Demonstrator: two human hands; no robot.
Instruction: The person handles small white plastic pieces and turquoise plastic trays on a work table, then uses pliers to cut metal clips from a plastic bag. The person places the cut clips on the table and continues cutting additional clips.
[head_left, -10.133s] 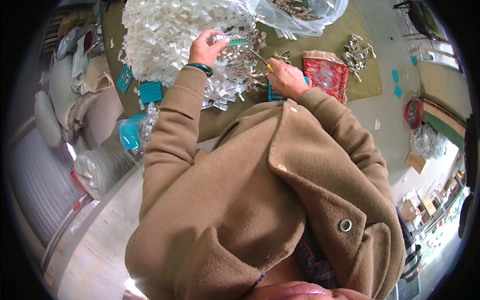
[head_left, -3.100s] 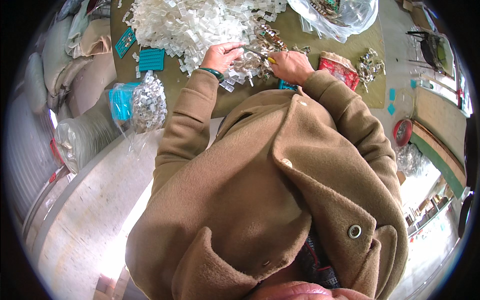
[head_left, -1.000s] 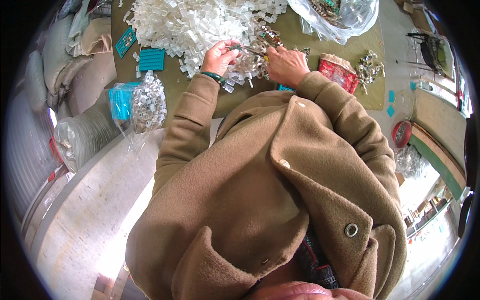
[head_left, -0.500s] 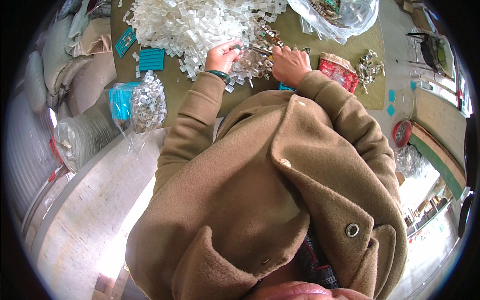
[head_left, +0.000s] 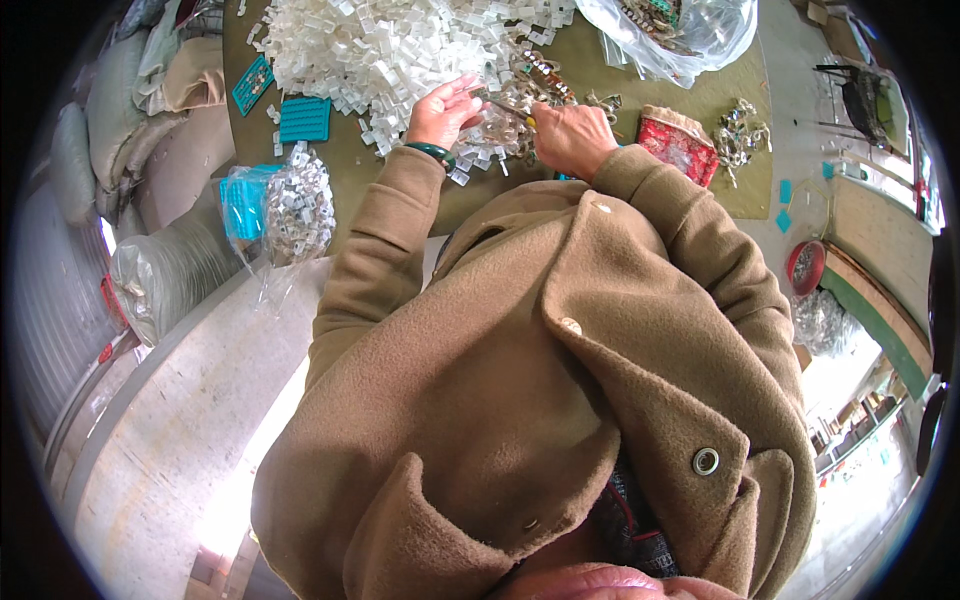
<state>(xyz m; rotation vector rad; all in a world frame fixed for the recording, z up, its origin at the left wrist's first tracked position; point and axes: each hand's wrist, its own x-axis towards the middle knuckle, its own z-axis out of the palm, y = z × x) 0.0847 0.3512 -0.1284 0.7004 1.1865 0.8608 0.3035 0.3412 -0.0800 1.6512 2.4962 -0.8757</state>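
Left hand (head_left: pixel 440 108) and right hand (head_left: pixel 568 135) close together at the near edge of the clip pile (head_left: pixel 400 45), fingers pinched on a small metal piece (head_left: pixel 503 103) held between them. Green bangle (head_left: pixel 432 152) on the left wrist. Teal tray (head_left: pixel 304 118) left of the hands, red pouch (head_left: pixel 678 145) right, clear bag (head_left: pixel 690 35) far right.

Person wears a thick tan-brown wool coat (head_left: pixel 520 380) with wide lapels, long sleeves to both wrists. One pale sewn button (head_left: pixel 571 326) on the front panel; one round metal snap (head_left: pixel 705 461) lower down. Dark green bangle (head_left: pixel 432 153) at left wrist. Dark patterned garment (head_left: pixel 625 515) shows beneath the coat opening.
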